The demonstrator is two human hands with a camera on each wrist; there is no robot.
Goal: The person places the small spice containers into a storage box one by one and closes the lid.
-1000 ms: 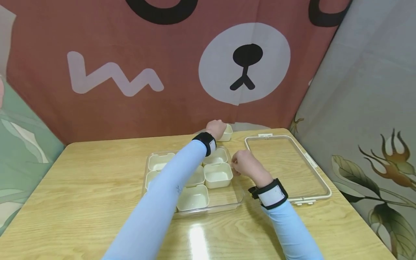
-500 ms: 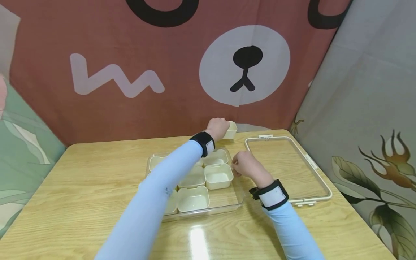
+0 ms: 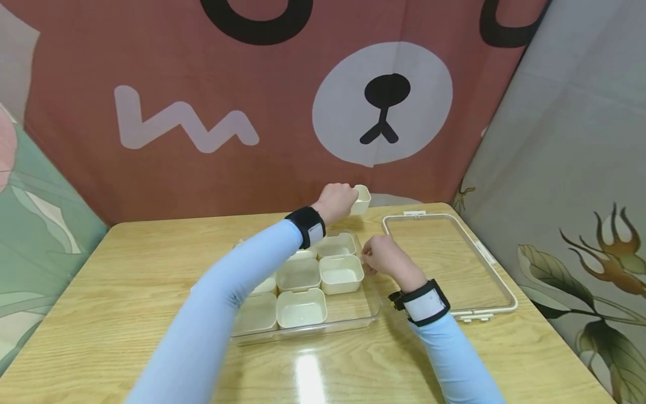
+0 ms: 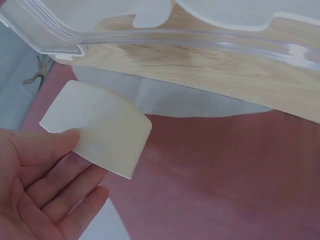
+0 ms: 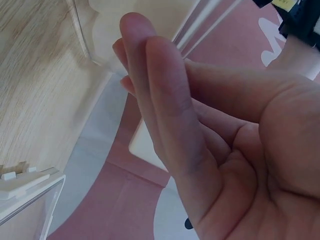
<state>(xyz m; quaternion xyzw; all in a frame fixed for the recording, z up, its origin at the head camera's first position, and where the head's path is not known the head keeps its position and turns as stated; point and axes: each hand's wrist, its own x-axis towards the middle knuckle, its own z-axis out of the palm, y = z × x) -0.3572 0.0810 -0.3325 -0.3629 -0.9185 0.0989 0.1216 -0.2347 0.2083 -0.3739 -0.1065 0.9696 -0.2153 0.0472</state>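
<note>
The left hand point(image 3: 339, 200) has lifted the small cream cup point(image 3: 361, 200) clear of the far edge of the surface point(image 3: 126, 292), a little higher than a second ago; the right hand point(image 3: 383, 255) has barely shifted.

The surface is pale wood-grain laminate with a glossy sheen. Behind it hangs a rust-red cloth backdrop point(image 3: 252, 112) printed with a bear's white muzzle and black nose. On the wood sits a clear, rounded-corner plastic tray point(image 3: 370, 306) holding square cream inserts point(image 3: 341, 273) packed side by side, smooth and matte. To its right lies the flat lid point(image 3: 497, 280), a clear panel in a cream frame with small clips. Both arms wear light blue sleeves point(image 3: 237, 297) and black-and-white wristbands point(image 3: 423, 303).

The cup is a thin-walled, rounded square of the same cream plastic; the left wrist view shows its flat base point(image 4: 100, 127) with the fingers point(image 4: 47, 147) curled round its side, holding it above the tray's far rim. The right hand rests at the tray's right edge, beside the middle insert, its fingers point(image 5: 165, 100) pressed together and bent; I cannot tell whether they pinch the clear rim.
</note>
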